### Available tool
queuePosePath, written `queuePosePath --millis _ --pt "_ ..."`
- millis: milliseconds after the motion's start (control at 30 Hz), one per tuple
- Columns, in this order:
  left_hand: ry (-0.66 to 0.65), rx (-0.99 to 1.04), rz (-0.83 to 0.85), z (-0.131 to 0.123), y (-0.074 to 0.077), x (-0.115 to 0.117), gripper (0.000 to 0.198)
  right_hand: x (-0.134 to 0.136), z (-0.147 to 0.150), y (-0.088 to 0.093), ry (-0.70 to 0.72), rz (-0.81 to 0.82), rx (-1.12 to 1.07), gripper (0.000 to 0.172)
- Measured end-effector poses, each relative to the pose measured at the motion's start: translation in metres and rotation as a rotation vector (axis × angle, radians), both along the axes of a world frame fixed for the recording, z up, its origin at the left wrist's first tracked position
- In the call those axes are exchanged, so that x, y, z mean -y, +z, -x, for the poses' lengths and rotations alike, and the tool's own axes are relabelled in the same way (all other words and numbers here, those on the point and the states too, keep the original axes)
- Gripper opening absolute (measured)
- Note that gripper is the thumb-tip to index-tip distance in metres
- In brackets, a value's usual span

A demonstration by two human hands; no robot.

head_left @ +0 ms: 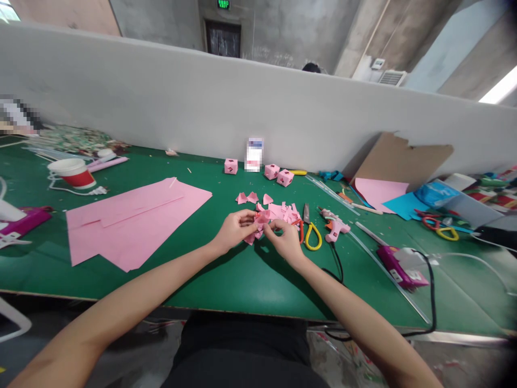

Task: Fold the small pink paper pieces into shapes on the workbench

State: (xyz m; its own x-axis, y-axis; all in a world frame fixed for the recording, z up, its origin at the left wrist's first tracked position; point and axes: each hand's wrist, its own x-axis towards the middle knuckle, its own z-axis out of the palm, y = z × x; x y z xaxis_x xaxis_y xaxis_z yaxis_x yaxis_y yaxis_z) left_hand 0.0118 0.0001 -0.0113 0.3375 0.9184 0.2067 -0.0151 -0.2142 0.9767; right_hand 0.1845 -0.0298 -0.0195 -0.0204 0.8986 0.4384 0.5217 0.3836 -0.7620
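Note:
Between both hands is a folded pink paper piece (pixel 262 220), partly covered by the fingers. My left hand (pixel 236 230) pinches it from the left. The closed fingertips of my right hand (pixel 287 241) meet its right side. Just beyond lie small folded pink paper pieces (pixel 252 197) and a heap of pink paper scraps (pixel 288 211). Right of my right hand are scissors (pixel 313 237) with yellow and red handles and a pink glue gun (pixel 336 228). Farther back sit pink paper cubes (pixel 231 166) with dark openings.
Large pink paper sheets (pixel 141 221) cover the left of the green table (pixel 226 285). A red and white cup (pixel 72 173) stands behind them. To the right lie clear rods (pixel 388 275), a purple power strip (pixel 402 268) with a black cable, and cardboard (pixel 404 159). A grey partition (pixel 181 102) closes the back.

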Motion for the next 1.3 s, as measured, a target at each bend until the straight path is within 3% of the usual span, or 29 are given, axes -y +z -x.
queuePosePath --millis 433,700,1000,1167,1300 --pt "0.053 -0.061 -0.077 0.002 0.002 0.0 0.021 0.003 0.003 0.001 0.06 0.026 0.054 0.033" --pt "0.065 -0.076 -0.092 0.004 0.004 -0.002 0.018 -0.006 -0.004 -0.001 0.125 0.124 -0.22 0.036" --pt "0.094 -0.14 -0.158 0.005 0.004 -0.002 0.014 -0.008 -0.004 0.002 0.184 0.209 -0.287 0.036" --pt "0.097 -0.189 -0.192 0.004 0.003 0.001 0.014 -0.009 -0.007 0.0 0.181 0.186 -0.207 0.034" --pt "0.115 -0.231 -0.238 0.004 0.001 0.003 0.013 -0.005 -0.006 -0.001 0.124 0.056 0.031 0.025"
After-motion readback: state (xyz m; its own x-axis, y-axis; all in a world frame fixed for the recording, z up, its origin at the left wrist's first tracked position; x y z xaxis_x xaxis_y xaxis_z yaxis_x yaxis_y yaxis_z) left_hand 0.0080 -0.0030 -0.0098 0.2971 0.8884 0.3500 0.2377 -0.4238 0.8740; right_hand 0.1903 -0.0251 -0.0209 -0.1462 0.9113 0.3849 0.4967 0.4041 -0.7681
